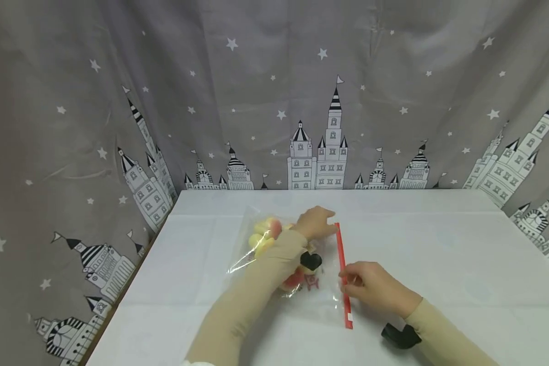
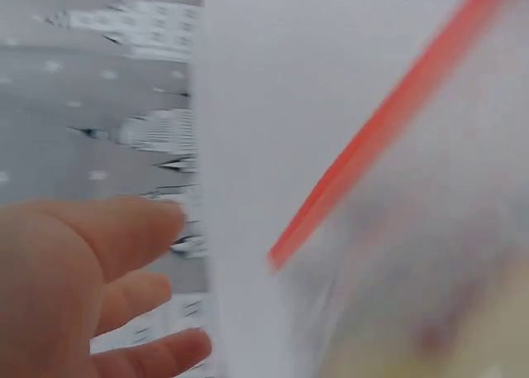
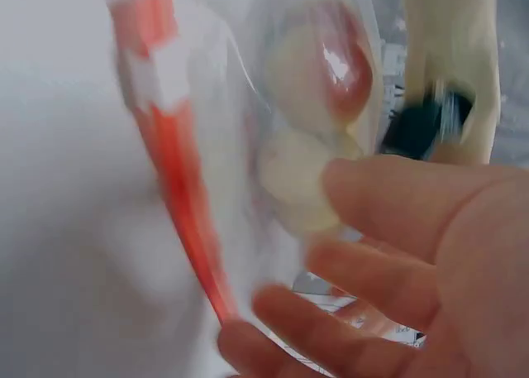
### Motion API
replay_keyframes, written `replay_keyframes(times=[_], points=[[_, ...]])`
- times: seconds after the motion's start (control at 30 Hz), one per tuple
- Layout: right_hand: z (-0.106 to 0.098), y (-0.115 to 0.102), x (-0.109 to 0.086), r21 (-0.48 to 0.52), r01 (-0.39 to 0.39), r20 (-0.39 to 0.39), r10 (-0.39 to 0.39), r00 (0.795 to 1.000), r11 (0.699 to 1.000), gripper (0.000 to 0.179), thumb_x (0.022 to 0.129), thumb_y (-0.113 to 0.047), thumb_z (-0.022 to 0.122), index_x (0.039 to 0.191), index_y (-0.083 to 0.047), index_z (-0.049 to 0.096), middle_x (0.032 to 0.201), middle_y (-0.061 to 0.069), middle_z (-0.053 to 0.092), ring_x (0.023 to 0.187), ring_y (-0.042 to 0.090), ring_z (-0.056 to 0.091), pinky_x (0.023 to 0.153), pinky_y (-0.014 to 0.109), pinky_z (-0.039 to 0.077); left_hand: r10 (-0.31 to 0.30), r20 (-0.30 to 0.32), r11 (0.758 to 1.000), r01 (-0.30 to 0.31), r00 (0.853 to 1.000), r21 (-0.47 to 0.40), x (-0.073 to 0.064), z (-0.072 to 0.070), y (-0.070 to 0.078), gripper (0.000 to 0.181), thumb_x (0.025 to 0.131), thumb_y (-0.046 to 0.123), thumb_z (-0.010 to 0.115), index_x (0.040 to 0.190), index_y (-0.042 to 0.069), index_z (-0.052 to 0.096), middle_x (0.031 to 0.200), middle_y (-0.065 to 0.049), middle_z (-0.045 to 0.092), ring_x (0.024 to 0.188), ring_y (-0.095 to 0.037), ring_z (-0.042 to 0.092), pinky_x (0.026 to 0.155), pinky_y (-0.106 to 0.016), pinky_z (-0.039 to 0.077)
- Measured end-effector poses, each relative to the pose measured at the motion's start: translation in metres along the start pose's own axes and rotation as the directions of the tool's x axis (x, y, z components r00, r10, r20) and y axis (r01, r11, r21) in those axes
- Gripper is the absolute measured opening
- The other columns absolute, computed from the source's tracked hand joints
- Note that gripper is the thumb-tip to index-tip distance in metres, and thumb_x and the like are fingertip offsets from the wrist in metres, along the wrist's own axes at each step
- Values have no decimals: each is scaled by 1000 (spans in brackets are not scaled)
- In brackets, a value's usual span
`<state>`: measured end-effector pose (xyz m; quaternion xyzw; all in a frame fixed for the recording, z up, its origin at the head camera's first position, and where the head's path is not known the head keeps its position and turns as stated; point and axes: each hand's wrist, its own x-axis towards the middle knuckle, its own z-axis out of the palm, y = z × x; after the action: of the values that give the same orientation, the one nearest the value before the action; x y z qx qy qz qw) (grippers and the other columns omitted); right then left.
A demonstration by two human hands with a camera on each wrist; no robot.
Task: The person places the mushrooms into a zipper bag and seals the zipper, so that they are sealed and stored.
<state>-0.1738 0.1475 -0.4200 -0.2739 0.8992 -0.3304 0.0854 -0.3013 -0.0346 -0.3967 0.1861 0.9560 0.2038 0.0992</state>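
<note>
A clear plastic zipper bag lies on the white table, with several yellow-and-red fruits that look like peaches inside. Its red zip strip runs along the right edge, and a white slider sits near the strip's near end. My left hand is over the far right corner of the bag, fingers spread by the strip's far end; the left wrist view shows nothing between them. Beside the middle of the strip is my right hand, its fingers loosely extended and the fingertips right at the red edge.
The white tabletop extends around the bag. A grey curtain printed with castles and stars hangs behind the table and along its left side. My left forearm crosses over the bag and hides part of it.
</note>
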Motion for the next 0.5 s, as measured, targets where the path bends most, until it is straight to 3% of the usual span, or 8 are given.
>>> replay_keyframes(times=[0.07,0.2,0.33,0.43,0.5], points=[[-2,-1,7,-24,-29,-61,27,998,999,39,90,-21,74,124,-1,67,114,10,72,99,23,68,85,40,59,30,-62,999,-32,998,-37,-19,-17,-14,57,96,36,63,148,14,54,148,-15,57,135,-33,56,111,-45,47],[-1,-5,24,-58,-28,-113,21,993,998,67,91,-29,73,147,0,49,146,27,52,133,46,54,108,61,46,16,-142,996,-28,990,-79,-61,-36,-47,63,99,41,58,153,10,46,156,-24,44,145,-41,43,121,-53,34],[4,-11,42,-76,-16,-70,11,998,997,81,92,-35,71,156,0,36,159,34,32,144,55,36,113,68,35,44,-160,996,-57,986,-74,-91,-31,-75,69,99,45,55,156,9,40,163,-28,30,152,-49,25,124,-62,20],[10,-17,55,-86,-26,-10,25,1000,996,87,92,-43,69,159,-4,29,164,33,22,148,56,28,115,70,31,64,-147,997,-70,987,-35,-104,-20,-89,73,98,50,54,157,11,38,165,-28,23,153,-54,17,124,-65,14],[14,-20,62,-89,-15,29,18,999,996,90,92,-46,69,160,-5,27,165,33,18,149,57,24,115,71,29,46,-143,998,-50,989,-29,-110,-13,-97,75,97,54,54,158,15,36,168,-25,17,154,-53,13,124,-65,12]])
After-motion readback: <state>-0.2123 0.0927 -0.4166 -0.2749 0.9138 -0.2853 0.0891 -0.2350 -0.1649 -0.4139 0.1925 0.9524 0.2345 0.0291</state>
